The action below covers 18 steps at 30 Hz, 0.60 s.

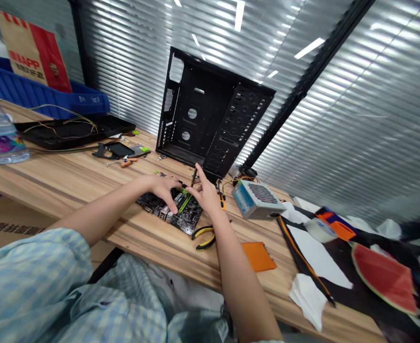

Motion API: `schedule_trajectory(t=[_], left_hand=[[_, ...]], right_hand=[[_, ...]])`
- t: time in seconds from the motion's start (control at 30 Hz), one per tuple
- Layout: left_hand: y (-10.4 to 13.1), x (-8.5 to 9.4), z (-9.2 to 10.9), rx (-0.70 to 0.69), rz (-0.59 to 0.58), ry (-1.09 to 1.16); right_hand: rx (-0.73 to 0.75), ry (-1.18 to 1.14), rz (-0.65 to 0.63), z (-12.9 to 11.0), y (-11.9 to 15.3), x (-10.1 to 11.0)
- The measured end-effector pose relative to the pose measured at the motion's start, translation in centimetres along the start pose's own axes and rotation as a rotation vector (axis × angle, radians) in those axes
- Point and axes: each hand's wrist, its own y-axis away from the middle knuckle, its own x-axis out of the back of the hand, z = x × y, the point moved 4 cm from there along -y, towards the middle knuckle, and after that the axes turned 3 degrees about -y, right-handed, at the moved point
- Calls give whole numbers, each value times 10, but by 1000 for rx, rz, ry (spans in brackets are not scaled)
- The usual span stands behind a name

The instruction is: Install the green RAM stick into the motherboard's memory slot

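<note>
A black motherboard point(186, 220) with bright green slots lies flat on the wooden table in front of me. My left hand point(164, 188) rests over its left part, thumb and fingers spread. My right hand point(205, 193) is above the right part, by the green slots. Between its thumb and index finger stands a slim dark stick point(194, 177), the index fingertip near its top; its kind is not clear. Pliers point(204, 238) with yellow and black handles lie beside the board, partly hidden by my right forearm.
An open black computer case point(210, 114) stands behind the board. To the right are a power supply point(258, 199), an orange flat drive point(259, 256), tissues and a watermelon slice point(384, 276). At left are a water bottle point(0, 133), a black panel point(70, 131) and a blue bin point(84, 101).
</note>
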Motion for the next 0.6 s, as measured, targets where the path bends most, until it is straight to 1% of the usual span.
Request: schedule_trajectory(t=[0.1,0.47,0.6], left_hand=[[1,0,1,5,-7,-11],[0,0,0,6,-17,5],[0,0,0,-5,-6,18]], right_hand=[[10,8,-1,-2,0,0],[-38,-186,40,8,0,-2],[-60,-200,42,10,0,-2]])
